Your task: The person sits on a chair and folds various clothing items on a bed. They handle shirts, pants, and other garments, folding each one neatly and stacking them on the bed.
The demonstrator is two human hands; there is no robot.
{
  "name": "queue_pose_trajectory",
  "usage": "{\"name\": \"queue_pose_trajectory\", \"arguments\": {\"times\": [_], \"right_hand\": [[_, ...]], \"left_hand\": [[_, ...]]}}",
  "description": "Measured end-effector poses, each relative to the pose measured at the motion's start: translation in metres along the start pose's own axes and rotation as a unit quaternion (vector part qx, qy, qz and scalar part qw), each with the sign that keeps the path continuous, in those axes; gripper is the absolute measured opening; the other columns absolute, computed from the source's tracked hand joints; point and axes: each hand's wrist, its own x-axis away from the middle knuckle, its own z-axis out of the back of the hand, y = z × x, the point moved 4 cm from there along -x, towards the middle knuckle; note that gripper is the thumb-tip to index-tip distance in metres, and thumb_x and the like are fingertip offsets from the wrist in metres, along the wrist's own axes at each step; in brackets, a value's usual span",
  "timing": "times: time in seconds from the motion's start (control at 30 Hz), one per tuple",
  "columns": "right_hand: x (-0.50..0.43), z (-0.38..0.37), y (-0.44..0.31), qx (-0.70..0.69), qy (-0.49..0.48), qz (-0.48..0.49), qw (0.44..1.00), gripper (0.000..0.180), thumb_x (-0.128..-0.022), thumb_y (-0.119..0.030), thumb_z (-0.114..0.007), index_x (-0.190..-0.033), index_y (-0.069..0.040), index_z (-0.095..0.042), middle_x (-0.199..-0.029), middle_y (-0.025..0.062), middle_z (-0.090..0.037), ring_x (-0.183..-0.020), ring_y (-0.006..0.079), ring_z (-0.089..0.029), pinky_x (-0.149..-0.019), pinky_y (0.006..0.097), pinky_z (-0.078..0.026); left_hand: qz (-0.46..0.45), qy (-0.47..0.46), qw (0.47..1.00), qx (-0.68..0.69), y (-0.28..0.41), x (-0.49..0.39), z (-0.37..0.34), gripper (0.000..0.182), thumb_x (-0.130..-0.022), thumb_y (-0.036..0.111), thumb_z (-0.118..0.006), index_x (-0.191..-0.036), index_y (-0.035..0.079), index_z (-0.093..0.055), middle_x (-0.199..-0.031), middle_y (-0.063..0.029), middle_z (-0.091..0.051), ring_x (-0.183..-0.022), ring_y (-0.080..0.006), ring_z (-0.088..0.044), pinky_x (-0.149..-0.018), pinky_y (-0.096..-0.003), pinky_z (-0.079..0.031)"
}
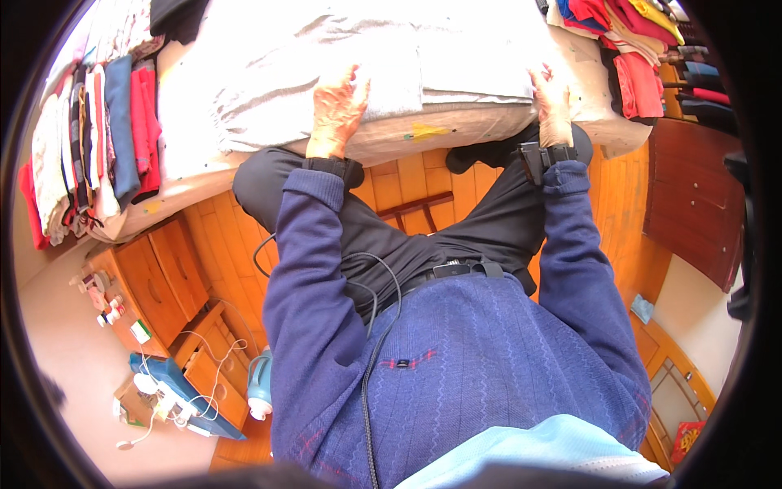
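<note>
A pale grey garment (391, 79) lies spread on the bed in front of me, overexposed in its upper part. Its left portion is wrinkled, while the right portion has straight folded edges and layers along the front. My left hand (338, 110) rests on the cloth left of the middle, thumb apart from the fingers, and nothing shows in its grasp. At the garment's right edge is my right hand (553, 95), its fingers bent beside the cloth. Whether those fingers pinch the edge cannot be made out in the glare.
Folded clothes (98, 134) stand in a row on the bed's left, and more clothes (638, 79) are piled at its right. A wooden cabinet (156, 275), tangled white cables (211, 360) and a blue thermos jug (261, 379) are at lower left. A dark cable (368, 391) runs down my sweater.
</note>
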Motion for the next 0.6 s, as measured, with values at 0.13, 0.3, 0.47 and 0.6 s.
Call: {"name": "queue_pose_trajectory", "arguments": {"times": [0.13, 0.3, 0.47, 0.6], "right_hand": [[0.007, -0.017, 0.017, 0.023, -0.08, 0.081, 0.993, 0.044, -0.087, -0.012, -0.082, -0.125, 0.003, -0.066, -0.128, 0.0126, -0.065, -0.116, 0.0218, -0.063, -0.104, 0.0334, -0.05], [0.017, -0.025, -0.005, 0.056, -0.04, 0.03, 0.997, 0.056, -0.077, -0.013, -0.088, -0.123, 0.008, -0.065, -0.113, 0.0125, -0.071, -0.098, 0.0199, -0.065, -0.091, 0.0317, -0.051], [0.046, -0.047, -0.081, -0.028, -0.078, 0.136, 0.987, 0.031, -0.089, -0.014, -0.079, -0.113, 0.003, -0.072, -0.101, 0.0079, -0.07, -0.088, 0.015, -0.063, -0.081, 0.0311, -0.053], [0.104, -0.089, -0.143, 0.136, -0.161, 0.492, 0.845, 0.028, -0.093, -0.013, -0.073, -0.117, 0.001, -0.071, -0.102, 0.0069, -0.069, -0.092, 0.0162, -0.063, -0.085, 0.0304, -0.053]], "left_hand": [[-0.08, 0.03, 0.995, -0.051, 0.005, 0.002, -0.011, 0.03, -0.09, 0.012, -0.069, -0.118, 0.003, -0.071, -0.081, -0.0163, -0.072, -0.071, -0.0277, -0.07, -0.069, -0.0398, -0.058], [-0.084, 0.031, 0.995, -0.054, 0.0, 0.004, -0.011, 0.03, -0.089, 0.009, -0.066, -0.118, 0.002, -0.071, -0.079, -0.0167, -0.071, -0.07, -0.0276, -0.069, -0.068, -0.0387, -0.058], [-0.1, 0.058, 0.992, -0.039, 0.0, 0.006, -0.005, 0.027, -0.092, 0.011, -0.066, -0.117, 0.003, -0.071, -0.078, -0.0164, -0.071, -0.07, -0.0275, -0.068, -0.066, -0.0386, -0.058], [-0.042, 0.041, 0.998, -0.023, -0.008, 0.007, -0.001, 0.023, -0.095, 0.016, -0.066, -0.115, 0.006, -0.073, -0.077, -0.0168, -0.07, -0.064, -0.0283, -0.066, -0.064, -0.0391, -0.057]]}}
